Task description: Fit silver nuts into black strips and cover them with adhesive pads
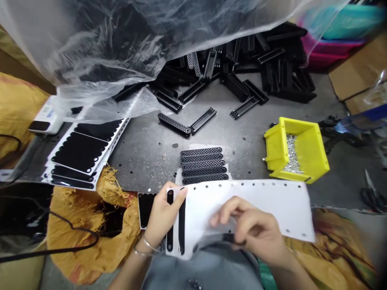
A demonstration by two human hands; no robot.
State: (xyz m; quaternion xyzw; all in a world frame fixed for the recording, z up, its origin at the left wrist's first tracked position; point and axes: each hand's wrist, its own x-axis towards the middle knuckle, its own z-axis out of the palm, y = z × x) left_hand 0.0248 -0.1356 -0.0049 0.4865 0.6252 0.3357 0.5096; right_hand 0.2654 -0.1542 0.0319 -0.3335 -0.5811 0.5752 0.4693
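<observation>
My left hand [165, 215] is closed on the left end of a white backing sheet [260, 201], thumb on top. Two black adhesive strips [170, 221] remain stuck near that end; the rest of the sheet's visible face is white, with small holes along its edges. Over the sheet's middle, my right hand [256, 229] is curled and partly blurred, pinching a black strip [228, 237] that is smeared by motion. Just beyond the sheet lies a row of several black perforated bars [204, 165], side by side on white paper.
A yellow bin [314, 151] of small metal parts stands right, with scissors [373, 193] farther right. Black folding parts [187, 123] lie beyond the bars, before a larger pile [284, 76]. Strip sheets [81, 147] are stacked left. Clear plastic [105, 48] hangs over the back.
</observation>
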